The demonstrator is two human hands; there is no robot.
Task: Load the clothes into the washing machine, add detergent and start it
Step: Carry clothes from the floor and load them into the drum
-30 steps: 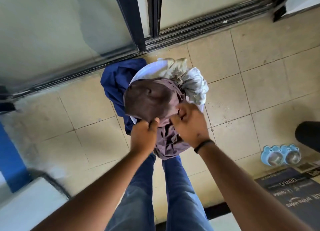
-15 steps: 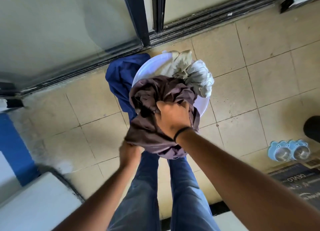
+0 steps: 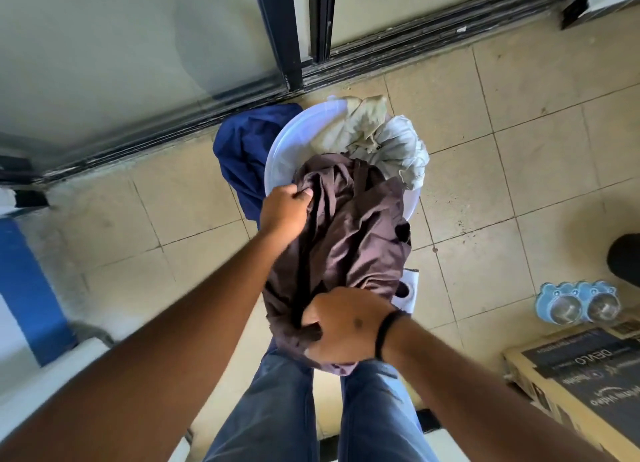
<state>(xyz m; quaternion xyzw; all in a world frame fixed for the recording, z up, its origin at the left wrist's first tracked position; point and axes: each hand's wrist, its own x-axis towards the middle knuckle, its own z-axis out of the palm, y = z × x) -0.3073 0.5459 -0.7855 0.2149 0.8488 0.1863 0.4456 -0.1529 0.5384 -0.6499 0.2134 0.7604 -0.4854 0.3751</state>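
A dark brown-purple garment (image 3: 349, 240) hangs between my two hands above a white round basin (image 3: 287, 143) on the tiled floor. My left hand (image 3: 285, 207) grips its upper edge near the basin's left rim. My right hand (image 3: 341, 324), with a black band at the wrist, clutches its lower bunched end close to my legs. In the basin lie a beige garment (image 3: 360, 125) and a pale grey one (image 3: 403, 148). A blue garment (image 3: 244, 153) drapes over the basin's left side onto the floor. No washing machine drum is seen.
A sliding glass door with a dark frame (image 3: 280, 35) runs along the top. A blue twin pet bowl (image 3: 576, 302) and a cardboard box (image 3: 588, 382) sit at the right. A white surface (image 3: 41, 385) and a blue panel (image 3: 24, 288) are at the left. My jeans (image 3: 277, 409) are below.
My right hand has pulled the garment's lower end toward my legs. My left hand has moved up from below and taken the garment's top edge, so the garment is stretched out.
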